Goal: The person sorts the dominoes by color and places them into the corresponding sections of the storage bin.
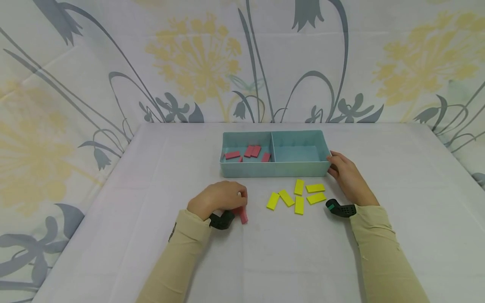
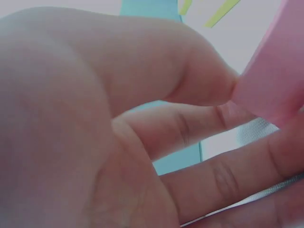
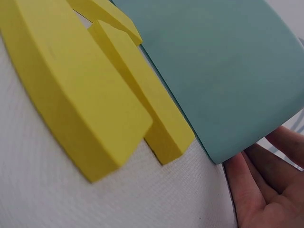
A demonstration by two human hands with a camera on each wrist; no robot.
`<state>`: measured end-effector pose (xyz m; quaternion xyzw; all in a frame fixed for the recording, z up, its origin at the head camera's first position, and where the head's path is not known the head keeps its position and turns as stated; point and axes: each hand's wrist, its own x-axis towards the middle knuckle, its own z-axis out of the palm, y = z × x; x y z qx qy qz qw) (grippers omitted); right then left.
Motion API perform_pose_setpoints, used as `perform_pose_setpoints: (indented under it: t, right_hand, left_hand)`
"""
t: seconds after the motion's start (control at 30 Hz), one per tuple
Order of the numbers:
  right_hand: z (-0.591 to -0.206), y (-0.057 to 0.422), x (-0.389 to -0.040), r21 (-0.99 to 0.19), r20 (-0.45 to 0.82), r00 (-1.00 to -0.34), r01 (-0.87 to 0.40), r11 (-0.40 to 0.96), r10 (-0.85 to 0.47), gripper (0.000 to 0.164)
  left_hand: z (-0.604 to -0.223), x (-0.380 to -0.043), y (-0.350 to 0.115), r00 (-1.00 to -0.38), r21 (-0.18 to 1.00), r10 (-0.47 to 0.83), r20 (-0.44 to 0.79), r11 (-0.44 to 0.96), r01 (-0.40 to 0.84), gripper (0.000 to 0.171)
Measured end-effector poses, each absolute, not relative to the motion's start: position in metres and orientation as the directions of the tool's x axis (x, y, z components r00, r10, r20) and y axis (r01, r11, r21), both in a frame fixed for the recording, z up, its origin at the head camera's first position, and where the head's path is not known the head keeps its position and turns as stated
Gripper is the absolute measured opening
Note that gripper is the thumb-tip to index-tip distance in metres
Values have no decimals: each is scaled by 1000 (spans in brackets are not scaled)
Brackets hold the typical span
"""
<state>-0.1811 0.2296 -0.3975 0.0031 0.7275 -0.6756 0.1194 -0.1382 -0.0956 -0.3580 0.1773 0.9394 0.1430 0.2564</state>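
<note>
With thumb and fingers, my left hand pinches a red rectangular block low over the table. Another red piece shows beside the fingers in the head view, partly covered by the hand. My right hand holds the right end of a blue-green two-compartment box, fingertips at its rim and thumb lower against the wall. Several red blocks lie in the box's left compartment. The right compartment shows only its bare floor.
Several yellow blocks lie scattered in front of the box, between the hands. One yellow block sits close along the box's front wall in the right wrist view. A white cloth covers the table; flowered fabric hangs behind.
</note>
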Motion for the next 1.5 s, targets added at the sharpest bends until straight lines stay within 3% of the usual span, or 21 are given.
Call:
perform_pose_setpoints:
  t: [0.2,0.5,0.8,1.5]
  right_hand:
    - [-396,229,-181,-984,-173,-972,162,79,-161,71]
    - [-395,229,-181,-984,-170,-972,158,84,-163,72]
    - [-396,229,-181,-983,-171,-971,158,90,-165,71]
    - [-397,228,-182,-979,-184,-972,169,110,-148,69]
  left_hand:
    - [-360,-140,-101,-783,490,452,-428,844,219,17]
    - [-357,-141,-102,-754,573,483,-445,801,175,6]
    - [-357,-141,-105,-726,619,542,-423,758,205,3]
    - [-367,-150,-110,-751,683,577,-321,690,239,5]
